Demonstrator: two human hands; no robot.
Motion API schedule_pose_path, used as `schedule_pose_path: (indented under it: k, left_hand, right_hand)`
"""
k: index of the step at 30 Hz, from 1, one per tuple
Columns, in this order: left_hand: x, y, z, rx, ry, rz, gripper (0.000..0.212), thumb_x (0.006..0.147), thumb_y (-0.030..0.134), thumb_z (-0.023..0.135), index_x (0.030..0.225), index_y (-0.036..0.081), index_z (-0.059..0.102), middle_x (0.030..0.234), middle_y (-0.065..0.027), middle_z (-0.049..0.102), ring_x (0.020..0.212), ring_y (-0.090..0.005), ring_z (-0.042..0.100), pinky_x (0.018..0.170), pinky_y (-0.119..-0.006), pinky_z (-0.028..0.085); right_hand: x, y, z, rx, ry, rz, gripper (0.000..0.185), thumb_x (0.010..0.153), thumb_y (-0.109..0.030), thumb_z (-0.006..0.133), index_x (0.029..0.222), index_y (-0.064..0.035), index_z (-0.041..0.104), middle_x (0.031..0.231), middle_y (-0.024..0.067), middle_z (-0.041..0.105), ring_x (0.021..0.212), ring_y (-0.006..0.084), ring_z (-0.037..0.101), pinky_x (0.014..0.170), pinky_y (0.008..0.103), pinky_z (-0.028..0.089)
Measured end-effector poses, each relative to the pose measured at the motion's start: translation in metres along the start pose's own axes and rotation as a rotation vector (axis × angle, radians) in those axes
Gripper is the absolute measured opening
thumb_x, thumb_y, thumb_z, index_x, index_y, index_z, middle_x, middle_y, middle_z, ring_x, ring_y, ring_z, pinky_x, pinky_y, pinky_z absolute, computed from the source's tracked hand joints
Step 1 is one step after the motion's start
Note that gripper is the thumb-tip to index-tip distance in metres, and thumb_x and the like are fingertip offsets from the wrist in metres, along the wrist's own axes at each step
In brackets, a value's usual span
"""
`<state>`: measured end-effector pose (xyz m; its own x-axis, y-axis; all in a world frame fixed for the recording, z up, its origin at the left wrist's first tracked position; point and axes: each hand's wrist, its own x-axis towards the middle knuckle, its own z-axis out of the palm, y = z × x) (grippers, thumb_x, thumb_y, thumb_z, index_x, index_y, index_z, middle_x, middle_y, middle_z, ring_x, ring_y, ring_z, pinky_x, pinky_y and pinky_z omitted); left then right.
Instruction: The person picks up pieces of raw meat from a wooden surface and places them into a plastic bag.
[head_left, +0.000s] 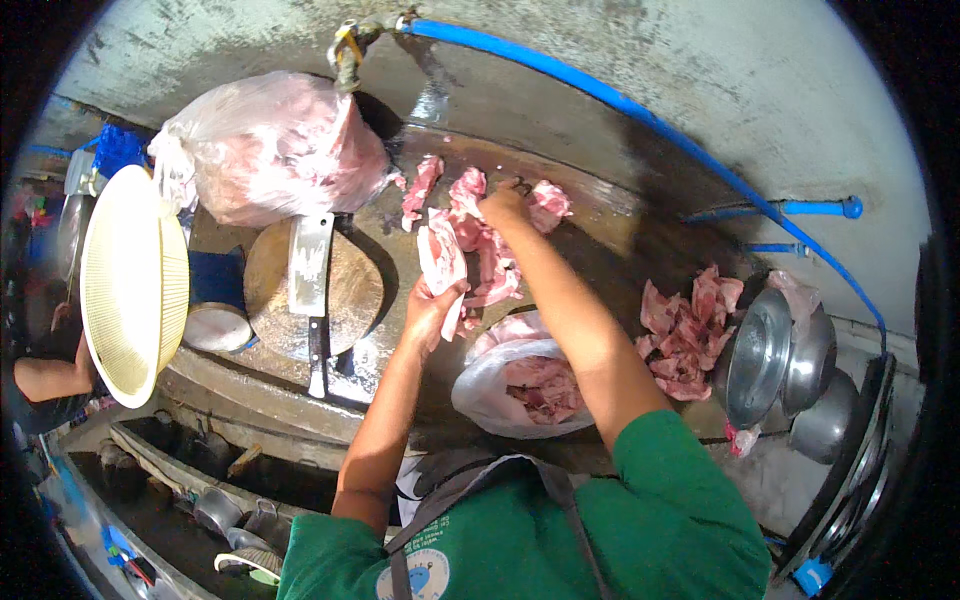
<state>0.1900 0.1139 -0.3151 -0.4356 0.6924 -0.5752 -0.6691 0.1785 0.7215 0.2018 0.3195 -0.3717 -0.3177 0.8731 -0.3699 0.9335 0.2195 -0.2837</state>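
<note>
My left hand (435, 307) grips a long pale slab of raw meat with a fatty edge (442, 255). My right hand (508, 204) reaches among raw meat pieces on the wet counter, beside a chunk (549, 205); its fingers are partly hidden, so its hold is unclear. A narrow strip of meat (423, 187) lies to the left. Nearer my body, an open plastic bag (487, 390) holds more meat. A cleaver (309, 270) rests across a round wooden chopping board (352, 292). Another pile of raw meat (684, 330) lies at the right.
A large plastic bag full of meat (277, 150) stands below a tap (347, 60). A yellow plastic basket (172, 292) is at the left, near another person's arm (52, 379). Metal bowls (759, 358) lean at the right. A blue hose (637, 109) runs along the wall.
</note>
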Motion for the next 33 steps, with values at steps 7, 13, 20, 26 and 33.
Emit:
schedule_pose_path:
  k: [7,13,20,26,33]
  left_hand:
    - [0.011,-0.004,-0.004,-0.267,-0.014,0.078,0.022,0.074,0.005,0.063,0.095,0.005,0.054,0.082,-0.0024,0.060,0.068,-0.0107,0.057,0.057,-0.024,0.047]
    - [0.028,-0.022,0.032,-0.533,-0.246,0.074,0.057,0.081,0.046,0.047,0.122,0.009,0.036,0.110,-0.0052,0.049,0.092,-0.0190,0.053,0.073,-0.034,0.048]
    - [0.039,-0.009,0.020,-0.379,-0.001,0.034,0.032,0.073,0.008,0.061,0.102,0.002,0.050,0.091,-0.0055,0.057,0.077,-0.0165,0.056,0.067,-0.031,0.046]
    - [0.030,-0.010,0.012,-0.378,0.048,-0.012,0.026,0.074,0.008,0.060,0.098,0.004,0.051,0.084,-0.0044,0.057,0.070,-0.0153,0.056,0.061,-0.028,0.046]
    - [0.013,-0.005,-0.001,-0.428,0.025,-0.113,0.037,0.080,0.027,0.056,0.109,0.007,0.047,0.078,-0.0072,0.053,0.059,-0.0162,0.053,0.054,-0.031,0.047]
  right_hand:
    - [-0.021,0.064,-0.093,1.363,-0.895,-0.038,0.035,0.081,-0.004,0.043,0.116,-0.0089,0.048,0.097,0.0026,0.051,0.076,0.0127,0.052,0.068,0.0284,0.048]
    - [-0.125,0.041,-0.063,0.809,-0.455,-0.495,0.034,0.080,-0.022,0.056,0.106,0.0005,0.052,0.107,0.0069,0.052,0.096,0.0188,0.049,0.085,0.0270,0.036]
    - [0.019,0.106,-0.017,0.152,0.131,0.053,0.051,0.069,-0.039,0.059,0.108,-0.0053,0.054,0.107,0.0193,0.054,0.104,0.0272,0.051,0.086,0.0341,0.039]
    - [0.067,0.110,0.002,0.709,0.053,0.274,0.038,0.062,-0.024,0.067,0.092,-0.0021,0.059,0.093,0.0132,0.060,0.085,0.0217,0.059,0.073,0.0307,0.045]
    - [-0.070,0.076,-0.079,0.658,0.438,-0.788,0.020,0.057,0.005,0.057,0.075,-0.0028,0.055,0.082,0.0105,0.053,0.077,0.0221,0.053,0.066,0.0325,0.044]
